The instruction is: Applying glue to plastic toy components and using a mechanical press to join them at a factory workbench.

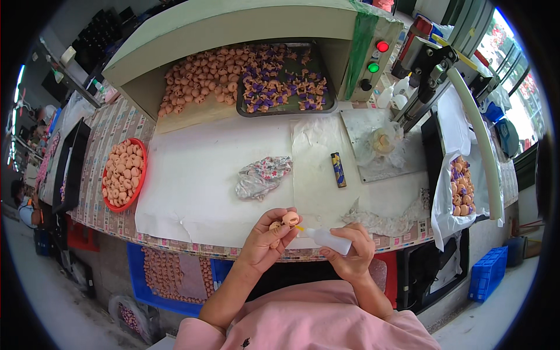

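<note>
My left hand [265, 242] is closed around small flesh-coloured doll heads, above the near edge of the table. One doll head [290, 219] shows between its fingertips, with a hollow opening facing up; others are partly hidden in the palm. My right hand [357, 252] grips a white squeeze bottle [331, 240], tilted on its side. The bottle's yellow nozzle points left, close to the held head; whether it touches cannot be made out. Beyond my hands, a crumpled floral cloth [262, 177] and a dark blue and yellow lighter [338, 170] lie on white paper [198, 157].
A red basket [144, 175] of doll heads stands at left. Under a hooded box [233, 26] are piled heads [201, 76] and a dark tray [326, 64] of small purple-clad bodies. At right are a metal press [429, 64] and a paper-lined box [440, 204] holding figures.
</note>
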Available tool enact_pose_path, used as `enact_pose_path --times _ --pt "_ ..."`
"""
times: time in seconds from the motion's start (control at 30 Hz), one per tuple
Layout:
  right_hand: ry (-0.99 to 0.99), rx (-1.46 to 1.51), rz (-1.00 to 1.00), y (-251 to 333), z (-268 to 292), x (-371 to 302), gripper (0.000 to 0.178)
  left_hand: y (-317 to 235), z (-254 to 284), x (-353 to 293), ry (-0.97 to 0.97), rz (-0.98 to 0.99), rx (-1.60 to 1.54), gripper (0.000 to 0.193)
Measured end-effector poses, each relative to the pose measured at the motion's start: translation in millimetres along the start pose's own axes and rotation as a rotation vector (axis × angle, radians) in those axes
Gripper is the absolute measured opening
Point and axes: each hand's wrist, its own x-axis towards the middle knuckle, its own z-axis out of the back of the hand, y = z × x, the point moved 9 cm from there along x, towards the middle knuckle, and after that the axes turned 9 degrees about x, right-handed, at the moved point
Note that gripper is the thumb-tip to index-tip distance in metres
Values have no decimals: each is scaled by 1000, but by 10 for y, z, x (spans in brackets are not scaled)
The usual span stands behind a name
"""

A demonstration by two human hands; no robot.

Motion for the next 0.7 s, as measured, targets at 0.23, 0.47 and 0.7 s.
enact_pose_path --times 0.23,0.47,0.7 --pt "1 2 4 17 61 6 35 20 -17 2 5 2 -12 30" --pt "3 -5 -10 -1 114 2 34 37 -23 2 4 5 -26 31" --pt "-23 -34 -36 -27 165 -9 35 41 -31 6 0 3 -32 31"
